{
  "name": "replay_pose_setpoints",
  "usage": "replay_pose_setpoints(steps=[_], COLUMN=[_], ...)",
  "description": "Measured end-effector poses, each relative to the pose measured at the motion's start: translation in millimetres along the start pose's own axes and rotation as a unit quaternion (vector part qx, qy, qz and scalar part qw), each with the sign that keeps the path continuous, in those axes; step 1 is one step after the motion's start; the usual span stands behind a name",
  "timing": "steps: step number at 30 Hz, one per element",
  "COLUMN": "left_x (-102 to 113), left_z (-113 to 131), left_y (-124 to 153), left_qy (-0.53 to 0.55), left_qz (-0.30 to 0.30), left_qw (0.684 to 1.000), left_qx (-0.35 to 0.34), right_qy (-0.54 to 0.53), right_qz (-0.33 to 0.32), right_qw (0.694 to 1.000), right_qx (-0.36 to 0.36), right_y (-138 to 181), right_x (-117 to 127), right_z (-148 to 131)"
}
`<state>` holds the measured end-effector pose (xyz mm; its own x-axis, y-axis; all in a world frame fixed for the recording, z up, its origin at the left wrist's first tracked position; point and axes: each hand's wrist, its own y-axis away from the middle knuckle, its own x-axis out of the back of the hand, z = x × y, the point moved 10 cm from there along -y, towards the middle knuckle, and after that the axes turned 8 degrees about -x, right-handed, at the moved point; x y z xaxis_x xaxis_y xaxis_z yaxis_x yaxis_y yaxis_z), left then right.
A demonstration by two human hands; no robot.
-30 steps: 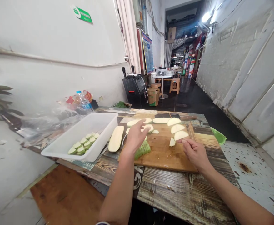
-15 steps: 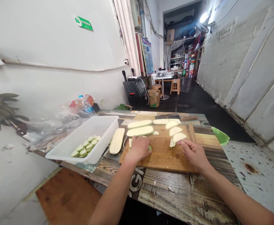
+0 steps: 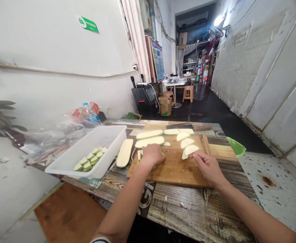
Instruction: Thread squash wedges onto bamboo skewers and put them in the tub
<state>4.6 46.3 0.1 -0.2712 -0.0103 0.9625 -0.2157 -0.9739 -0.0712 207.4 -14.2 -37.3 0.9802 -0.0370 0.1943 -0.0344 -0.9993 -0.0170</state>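
My right hand pinches the lower end of a thin skewer threaded with several pale half-round zucchini slices. That skewer is held tilted above the right part of the wooden cutting board. My left hand is closed over cut zucchini slices on the board's left side; its fingertips are mostly hidden, and green skin shows beside them. Behind it lie long zucchini halves, cut face up. One more zucchini half rests left of the board.
A white plastic tub on the left holds several skewered-looking green pieces. Loose skewers lie along the board's right edge. A knife lies at the back. Plastic bags and a bottle stand behind the tub.
The view has shifted slightly. My left hand has turned a little over the slices. My right hand still holds the skewer, with the slices on it nearly as before.
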Motion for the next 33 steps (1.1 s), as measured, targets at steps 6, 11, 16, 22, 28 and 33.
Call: replay_pose_setpoints(steps=[6,11,16,22,28,33], left_x=[-12,-12,-11,-10,-14,-17], left_z=[8,7,11,14,20,24], left_y=[-4,-11,-20,-27,-29,-26], left_qy=[-0.016,-0.019,-0.071,-0.103,-0.094,-0.068], left_qz=[-0.142,-0.153,-0.144,-0.143,-0.107,-0.11], left_qw=[0.984,0.98,0.975,0.972,0.964,0.961], left_qx=[-0.103,-0.129,-0.152,-0.157,-0.223,-0.246], right_qy=[0.007,-0.017,-0.01,-0.014,-0.004,0.001], right_qz=[0.003,-0.008,-0.002,-0.007,0.003,0.004], right_qw=[1.0,1.0,1.0,1.0,1.0,1.0], right_qx=[-0.001,-0.011,-0.009,-0.01,0.0,-0.001], right_y=[-1,0,1,1,1,-1], right_x=[1,-2,-1,-2,0,1], right_z=[3,2,1,0,-1,3])
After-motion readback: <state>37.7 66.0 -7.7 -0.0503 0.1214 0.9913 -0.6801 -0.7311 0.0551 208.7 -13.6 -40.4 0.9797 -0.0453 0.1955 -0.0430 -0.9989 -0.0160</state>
